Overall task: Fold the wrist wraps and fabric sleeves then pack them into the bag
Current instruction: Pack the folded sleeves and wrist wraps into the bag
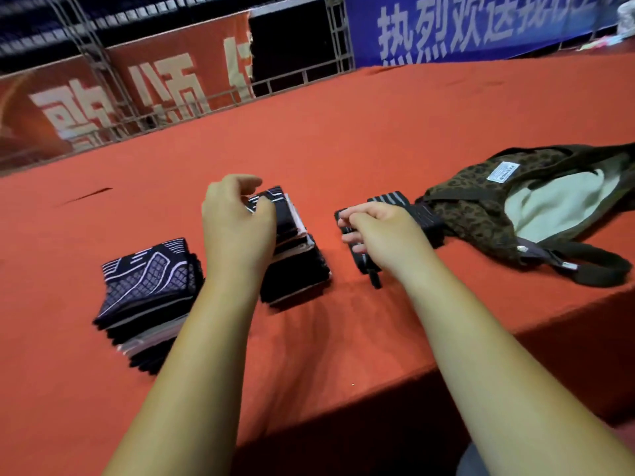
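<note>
Red cloth covers the wide table (pixel 343 132), and behind it hang a red banner (pixel 154 80) and a blue banner (pixel 481 25). The left hand (pixel 237 228) has its fingers curled on a folded dark fabric sleeve with white lines (pixel 275 201), the top piece of a stack of folded sleeves (pixel 299 269) under this hand. To the left of its wrist lies a second stack of patterned folded sleeves (pixel 147 286). The right hand (pixel 381 235) pinches a black striped wrist wrap (pixel 422 218), which lies under and beyond it. Just right of this hand, beside the wrap, a brown leopard-print fabric bag (pixel 481 207) lies open.
</note>
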Demonstrator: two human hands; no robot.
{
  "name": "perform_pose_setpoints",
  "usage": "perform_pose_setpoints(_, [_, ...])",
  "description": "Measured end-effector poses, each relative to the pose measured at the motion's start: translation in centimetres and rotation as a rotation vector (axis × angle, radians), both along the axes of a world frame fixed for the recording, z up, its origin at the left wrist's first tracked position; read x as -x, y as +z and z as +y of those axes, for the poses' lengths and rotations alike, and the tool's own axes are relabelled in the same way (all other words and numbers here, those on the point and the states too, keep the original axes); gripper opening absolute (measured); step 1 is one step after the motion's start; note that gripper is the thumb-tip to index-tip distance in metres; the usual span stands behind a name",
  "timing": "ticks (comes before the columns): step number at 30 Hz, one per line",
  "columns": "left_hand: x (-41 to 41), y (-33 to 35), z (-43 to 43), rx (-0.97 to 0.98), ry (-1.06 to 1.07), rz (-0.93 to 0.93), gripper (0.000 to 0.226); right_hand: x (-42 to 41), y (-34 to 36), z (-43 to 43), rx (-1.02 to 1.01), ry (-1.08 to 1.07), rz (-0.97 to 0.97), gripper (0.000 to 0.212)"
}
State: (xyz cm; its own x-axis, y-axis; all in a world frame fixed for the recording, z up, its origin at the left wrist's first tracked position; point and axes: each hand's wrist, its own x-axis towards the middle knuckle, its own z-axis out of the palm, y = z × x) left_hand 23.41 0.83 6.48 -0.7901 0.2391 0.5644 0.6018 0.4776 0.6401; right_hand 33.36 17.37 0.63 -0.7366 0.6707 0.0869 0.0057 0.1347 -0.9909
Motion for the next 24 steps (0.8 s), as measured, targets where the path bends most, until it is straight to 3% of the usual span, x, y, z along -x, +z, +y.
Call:
perform_pose_setpoints(3, [2.3, -1.0, -1.9, 0.107, 0.164, -0.203, 0.049, 1.6, -0.3, -1.4, 0.062, 0.059, 0.014, 0.021])
perform_pose_setpoints(6, [2.8, -2.0, -2.8, 0.167, 0.171, -0.468, 0.060, 3.1, -0.7, -2.0, 0.097, 0.048, 0.002, 0.025])
perform_pose_setpoints(8, [2.7, -2.5, -3.0, 0.141, 0.135, -0.571, 0.064, 3.9, -0.9, -2.2, 0.109, 0.054, -0.004, 0.029])
perform_pose_setpoints(11, [3.3, -4.0, -3.2, 0.023, 0.097, -0.683, 0.074, 5.2, -1.2, -2.7, 0.119, 0.084, -0.028, 0.052])
perform_pose_setpoints(13, [4.3, -5.0, -3.4, -0.043, 0.088, -0.705, 0.078, 5.9, -1.7, -2.7, 0.071, 0.123, -0.053, 0.052])
perform_pose_setpoints(19, [3.5, -4.6, -3.7, -0.112, -0.010, -0.615, 0.027, 6.2, -1.6, -2.6, 0.026, 0.124, -0.060, 0.030])
perform_pose_setpoints(24, [3.0, -4.7, -3.8, -0.229, -0.060, -0.567, 0.015, 5.8, -1.5, -2.9, 0.046, 0.109, 0.006, 0.056])
